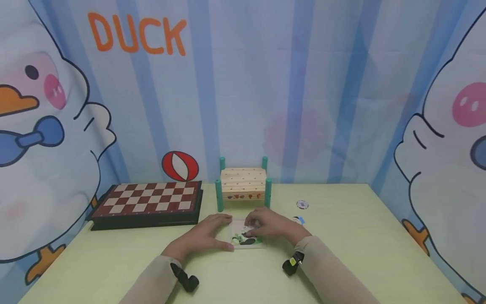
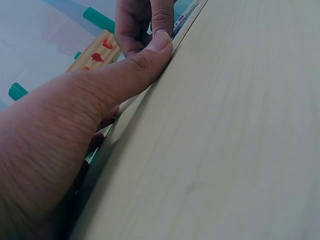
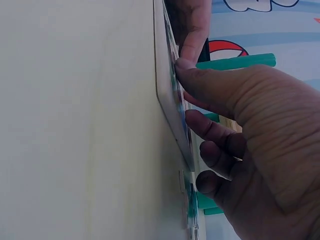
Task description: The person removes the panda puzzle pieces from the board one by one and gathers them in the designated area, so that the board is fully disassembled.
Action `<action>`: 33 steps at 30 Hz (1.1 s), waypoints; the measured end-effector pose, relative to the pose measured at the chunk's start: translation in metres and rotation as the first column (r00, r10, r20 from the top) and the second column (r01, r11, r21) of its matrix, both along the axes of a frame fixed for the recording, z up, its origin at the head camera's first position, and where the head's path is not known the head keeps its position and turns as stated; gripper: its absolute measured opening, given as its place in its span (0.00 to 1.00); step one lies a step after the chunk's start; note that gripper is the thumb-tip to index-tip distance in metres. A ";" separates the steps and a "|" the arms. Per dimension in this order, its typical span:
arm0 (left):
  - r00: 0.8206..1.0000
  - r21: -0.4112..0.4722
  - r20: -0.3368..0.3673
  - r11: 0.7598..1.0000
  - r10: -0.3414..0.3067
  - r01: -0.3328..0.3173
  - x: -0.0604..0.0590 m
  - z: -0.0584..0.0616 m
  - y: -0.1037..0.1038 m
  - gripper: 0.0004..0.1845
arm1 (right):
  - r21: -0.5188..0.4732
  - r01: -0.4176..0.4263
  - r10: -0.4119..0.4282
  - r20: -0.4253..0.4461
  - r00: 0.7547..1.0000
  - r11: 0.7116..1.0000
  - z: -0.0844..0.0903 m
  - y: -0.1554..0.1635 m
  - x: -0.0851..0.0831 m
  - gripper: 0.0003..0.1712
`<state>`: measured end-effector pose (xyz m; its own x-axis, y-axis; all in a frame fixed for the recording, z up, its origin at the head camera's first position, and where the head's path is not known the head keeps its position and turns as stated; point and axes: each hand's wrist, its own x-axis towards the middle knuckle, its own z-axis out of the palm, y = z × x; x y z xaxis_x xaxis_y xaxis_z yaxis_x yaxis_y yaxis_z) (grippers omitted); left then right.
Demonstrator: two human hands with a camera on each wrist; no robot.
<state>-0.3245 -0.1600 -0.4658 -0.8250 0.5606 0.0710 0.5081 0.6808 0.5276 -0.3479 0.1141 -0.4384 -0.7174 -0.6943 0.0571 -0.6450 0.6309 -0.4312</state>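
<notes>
Beige sleeves with small black wrist cameras sit nearest, forearms laid on the pale green bench (image 1: pixel 341 253), both hands meeting at a small square white picture tile (image 1: pixel 246 241) printed in green and black, lying flat near mid-bench, just in front of the little pine block stand with four teal posts (image 1: pixel 243 184). Left hand (image 1: pixel 205 237): thumb laid along the tile's near-left edge, fingers straight over its far-left corner, pressing rather than curling; the left wrist view shows the thumb (image 2: pixel 145 57) flat against the thin edge. Right hand (image 1: pixel 271 224): thumb and forefinger look pinched on something small on the tile's face, other fingers curled loose; the right wrist view shows the fingertip (image 3: pixel 186 70) down on the printed surface, the tile seen edge-on as a thin white slab (image 3: pixel 167 100). Judgement: a seating or lifting step on the tile's surface, left hand steadying. Next move likely needs a light, even pinch and the left hand holding so the tile does not slide. Tile looks rigid, slim, glossy; picture mostly hidden by fingers. Dark red and cream chessboard (image 1: pixel 148 202) lies far left; a round white token (image 1: pixel 302 204) far right, a small blue-and-white piece (image 1: pixel 298 219) just beside the right wrist.
</notes>
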 end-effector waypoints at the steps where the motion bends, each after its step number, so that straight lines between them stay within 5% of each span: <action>1: 1.000 0.000 0.001 1.000 -0.003 0.003 0.000 0.000 0.000 0.51 | 0.006 0.002 -0.002 -0.004 1.000 1.000 0.000 0.000 0.000 0.15; 8: 1.000 -0.011 -0.015 1.000 -0.007 0.007 -0.001 0.002 0.000 0.51 | 0.021 0.027 -0.026 -0.033 0.999 0.999 0.000 -0.002 -0.001 0.17; 20: 1.000 -0.004 0.009 1.000 0.006 -0.006 -0.002 -0.001 0.000 0.51 | -0.112 0.045 -0.038 0.067 0.997 0.993 0.005 -0.005 0.004 0.13; 33: 1.000 -0.009 0.020 1.000 0.020 -0.020 -0.001 -0.001 0.001 0.51 | -0.157 0.008 -0.001 0.043 0.999 0.988 0.004 -0.003 0.004 0.12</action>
